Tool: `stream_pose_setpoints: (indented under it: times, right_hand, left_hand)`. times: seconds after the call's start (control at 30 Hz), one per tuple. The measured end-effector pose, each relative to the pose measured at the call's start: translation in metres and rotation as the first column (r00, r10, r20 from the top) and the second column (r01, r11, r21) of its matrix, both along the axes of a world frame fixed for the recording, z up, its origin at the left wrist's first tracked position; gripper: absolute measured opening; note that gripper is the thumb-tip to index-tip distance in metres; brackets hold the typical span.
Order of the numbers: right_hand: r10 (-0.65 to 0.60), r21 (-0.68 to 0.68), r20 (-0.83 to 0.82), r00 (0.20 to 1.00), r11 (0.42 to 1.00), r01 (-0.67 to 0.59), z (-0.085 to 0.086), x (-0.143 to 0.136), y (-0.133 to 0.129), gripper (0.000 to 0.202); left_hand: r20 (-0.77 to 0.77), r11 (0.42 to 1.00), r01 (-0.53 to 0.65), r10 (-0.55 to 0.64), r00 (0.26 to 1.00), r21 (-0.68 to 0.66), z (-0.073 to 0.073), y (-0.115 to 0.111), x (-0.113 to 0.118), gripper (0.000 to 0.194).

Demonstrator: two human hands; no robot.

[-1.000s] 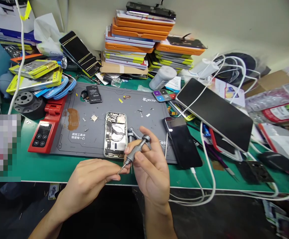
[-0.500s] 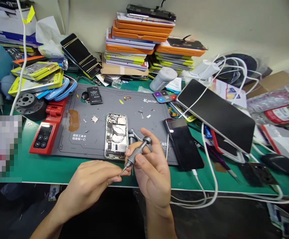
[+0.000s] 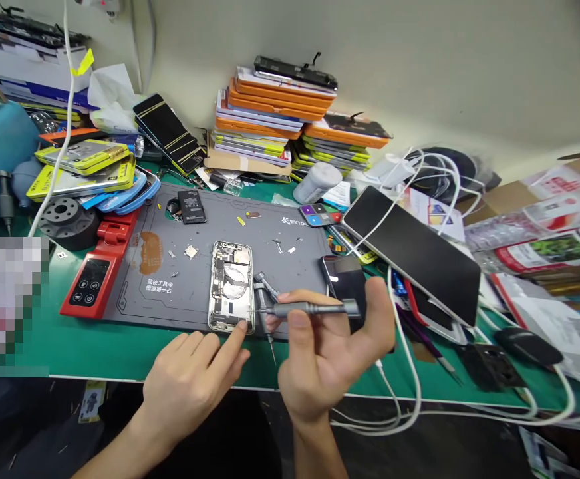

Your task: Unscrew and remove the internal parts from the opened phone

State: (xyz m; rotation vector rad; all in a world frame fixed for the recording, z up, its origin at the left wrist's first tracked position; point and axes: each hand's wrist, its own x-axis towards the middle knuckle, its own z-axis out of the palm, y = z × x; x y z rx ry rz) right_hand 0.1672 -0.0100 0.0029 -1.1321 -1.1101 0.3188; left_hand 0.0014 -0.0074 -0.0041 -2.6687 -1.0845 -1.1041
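An opened phone (image 3: 230,279) with its inside parts bare lies on the grey work mat (image 3: 180,266). The index finger of my left hand (image 3: 195,366) points out and rests at the phone's lower right edge; its other fingers are loosely curled around nothing. In my right hand (image 3: 334,346) a grey precision screwdriver (image 3: 320,309) is pinched nearly level between thumb and fingers. The driver's thin tip reaches left over the phone's right side; whether it touches is unclear. Beside the phone, partly behind my right fingers, lie more screwdrivers (image 3: 261,291).
A battery (image 3: 191,207) and small loose parts lie on the mat. Right of it are a dark phone (image 3: 342,276), a large tablet-like device (image 3: 414,253) and white cables (image 3: 417,372). A red control unit (image 3: 88,286) borders the left side; stacked boxes (image 3: 270,100) stand behind.
The screwdriver has swung from a slant to nearly level, its tip moving from my left fingertips to the phone. My left index finger has stretched onto the phone's lower edge. The view has shifted.
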Motion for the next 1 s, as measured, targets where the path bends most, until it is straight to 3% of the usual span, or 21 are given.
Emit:
stream_pose_setpoints:
  times: [0.1, 0.23, 0.63, 0.8, 1.0]
  right_hand:
    - [0.051, 0.046, 0.233, 0.971, 0.997, -0.063, -0.011, -0.001, 0.003, 0.075]
    - [0.105, 0.073, 0.374, 0.922, 0.987, -0.142, -0.021, 0.001, 0.004, 0.077]
    - [0.158, -0.009, 0.356, 0.921, 0.986, -0.166, -0.019, -0.002, 0.003, 0.071]
    - [0.076, 0.017, 0.475, 0.877, 0.995, -0.096, -0.024, 0.003, -0.002, 0.075]
    - [-0.050, 0.127, 0.612, 0.789, 0.991, -0.036, -0.022, 0.011, -0.003, 0.062]
  left_hand:
    - [-0.030, 0.999, -0.035, 0.035, 0.999, -0.001, -0.004, -0.003, 0.002, 0.024]
    - [-0.010, 0.999, -0.026, 0.026, 1.000, -0.024, -0.004, -0.003, 0.001, 0.025]
    - [0.037, 0.996, -0.038, 0.041, 0.998, -0.086, -0.004, -0.003, 0.003, 0.023]
    - [0.040, 0.995, -0.034, 0.038, 0.998, -0.089, -0.005, -0.004, 0.004, 0.023]
    - [0.029, 0.995, -0.037, 0.040, 0.999, -0.090, -0.005, -0.005, 0.003, 0.024]
